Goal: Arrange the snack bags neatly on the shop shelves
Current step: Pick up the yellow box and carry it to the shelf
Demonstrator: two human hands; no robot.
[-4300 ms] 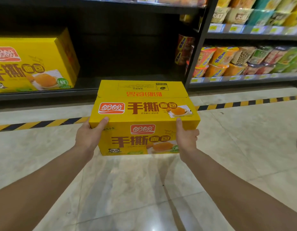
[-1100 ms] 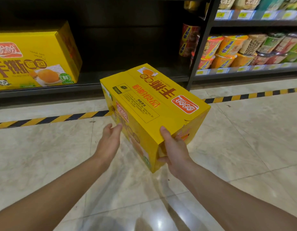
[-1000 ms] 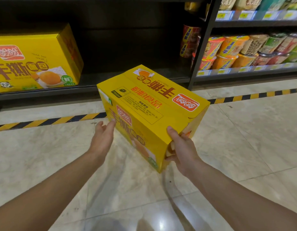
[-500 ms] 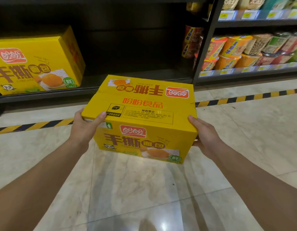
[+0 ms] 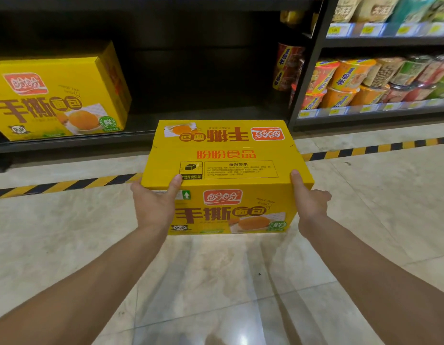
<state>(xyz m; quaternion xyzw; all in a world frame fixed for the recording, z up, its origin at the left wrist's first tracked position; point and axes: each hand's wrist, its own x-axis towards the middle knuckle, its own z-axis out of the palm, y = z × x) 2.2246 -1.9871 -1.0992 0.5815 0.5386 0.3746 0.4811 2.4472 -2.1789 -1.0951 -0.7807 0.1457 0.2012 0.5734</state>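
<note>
Yellow carton was held level above the tiled floor, just short of the dark bottom shelf! Left hand gripped its near left corner, thumb over the top edge. Right hand clasped the right end (fingers hidden behind). Matching carton sat on that shelf at left, with noodle cups racked at right.
</note>
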